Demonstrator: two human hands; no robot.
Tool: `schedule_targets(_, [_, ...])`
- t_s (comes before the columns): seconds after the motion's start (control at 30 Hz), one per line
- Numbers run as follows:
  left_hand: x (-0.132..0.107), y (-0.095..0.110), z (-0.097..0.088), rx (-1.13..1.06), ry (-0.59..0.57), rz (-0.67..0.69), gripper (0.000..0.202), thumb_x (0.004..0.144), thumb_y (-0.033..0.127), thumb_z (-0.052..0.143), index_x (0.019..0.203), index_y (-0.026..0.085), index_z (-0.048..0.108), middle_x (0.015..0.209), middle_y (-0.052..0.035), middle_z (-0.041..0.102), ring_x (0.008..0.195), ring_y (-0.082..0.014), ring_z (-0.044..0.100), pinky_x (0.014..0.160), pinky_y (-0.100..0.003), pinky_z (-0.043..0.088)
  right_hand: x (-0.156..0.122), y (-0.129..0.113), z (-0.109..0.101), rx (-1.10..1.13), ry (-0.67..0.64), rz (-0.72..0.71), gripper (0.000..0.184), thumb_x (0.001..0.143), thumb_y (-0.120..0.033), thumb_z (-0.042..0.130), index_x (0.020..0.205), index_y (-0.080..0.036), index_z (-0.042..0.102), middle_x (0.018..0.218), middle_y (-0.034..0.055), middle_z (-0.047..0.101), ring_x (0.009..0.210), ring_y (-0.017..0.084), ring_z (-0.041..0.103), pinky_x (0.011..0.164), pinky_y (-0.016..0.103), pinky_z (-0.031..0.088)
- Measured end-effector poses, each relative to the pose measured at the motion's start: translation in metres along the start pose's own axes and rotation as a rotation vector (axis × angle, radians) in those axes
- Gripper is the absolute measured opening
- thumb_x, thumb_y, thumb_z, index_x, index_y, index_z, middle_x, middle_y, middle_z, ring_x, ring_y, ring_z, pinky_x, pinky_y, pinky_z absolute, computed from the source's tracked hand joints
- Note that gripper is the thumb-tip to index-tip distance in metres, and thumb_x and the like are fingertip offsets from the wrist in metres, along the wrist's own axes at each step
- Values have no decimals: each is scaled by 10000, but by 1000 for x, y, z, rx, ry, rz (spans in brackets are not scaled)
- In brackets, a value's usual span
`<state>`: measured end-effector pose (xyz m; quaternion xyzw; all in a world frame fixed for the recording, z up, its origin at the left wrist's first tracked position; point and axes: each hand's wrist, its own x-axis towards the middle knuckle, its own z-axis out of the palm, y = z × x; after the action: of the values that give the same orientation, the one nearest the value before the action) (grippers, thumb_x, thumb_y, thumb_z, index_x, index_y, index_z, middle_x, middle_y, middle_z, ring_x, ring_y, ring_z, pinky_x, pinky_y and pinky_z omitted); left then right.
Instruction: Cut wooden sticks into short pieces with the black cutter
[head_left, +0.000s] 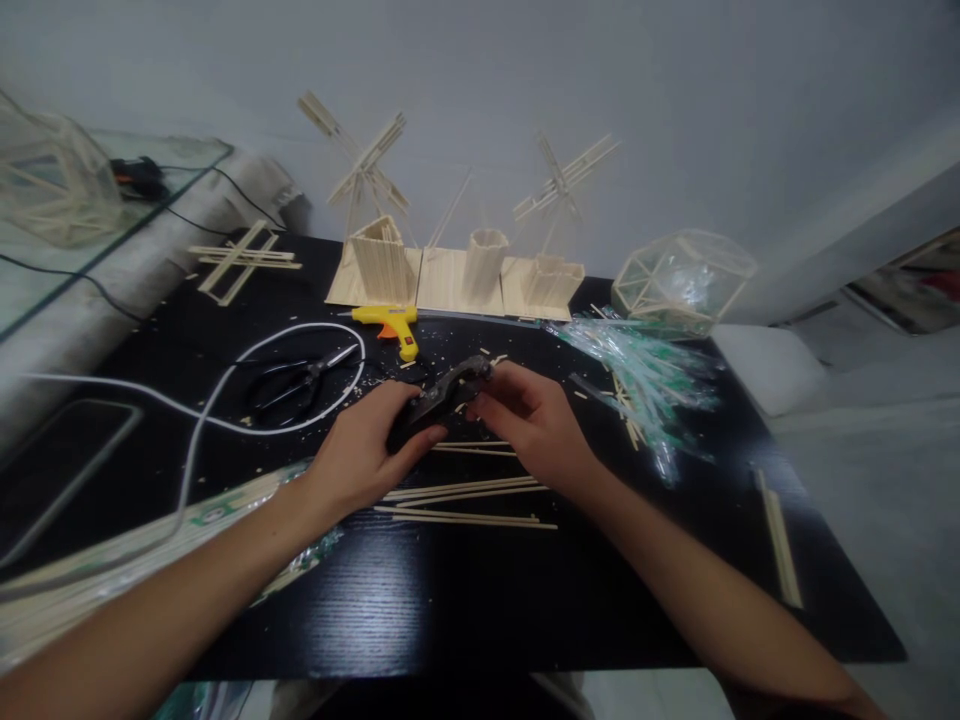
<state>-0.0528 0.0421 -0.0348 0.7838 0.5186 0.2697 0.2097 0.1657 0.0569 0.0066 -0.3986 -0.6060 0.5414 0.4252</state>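
Observation:
My left hand (367, 440) is closed round a dark hand tool (442, 395), blurred, whose exact kind I cannot make out. At the tool's far right end, the thumb and fingers of my right hand (544, 425) pinch together, and whatever they hold there is too small to tell. Just below both hands lie several thin wooden sticks (472, 520) on the black table (480, 600). A yellow hot glue gun (397, 328) rests beyond my left hand. Left of it are black-handled pliers (300, 385), inside a loop of white cable (274, 430).
Stick-built windmill models (375, 265) on wooden bases line the back. A stick-framed polyhedron (682, 285) and clear plastic wrappers (637, 370) sit to the right. Packaged sticks (150, 555) lie front left, loose sticks (780, 540) near the right edge, and a crossed stick frame (244, 262) back left.

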Motion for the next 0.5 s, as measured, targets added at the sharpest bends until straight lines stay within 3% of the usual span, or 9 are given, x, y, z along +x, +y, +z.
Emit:
schedule_targets(0.3, [-1, 4, -1, 89, -46, -53, 481, 971, 616, 398, 1070, 201, 619, 944, -71, 686, 866, -272, 651, 754, -368, 463, 0, 4, 1, -28, 14, 61, 172, 873, -361, 732, 906, -200, 683, 730, -15, 657, 640, 118, 562, 600, 266, 438])
schedule_targets(0.5, [-2, 7, -2, 206, -41, -54, 504, 1006, 576, 281, 955, 196, 607, 861, -71, 646, 795, -257, 632, 695, -352, 439, 0, 7, 1, -30, 35, 90, 199, 866, -383, 731, 904, -193, 686, 710, -15, 643, 606, 113, 530, 530, 249, 379])
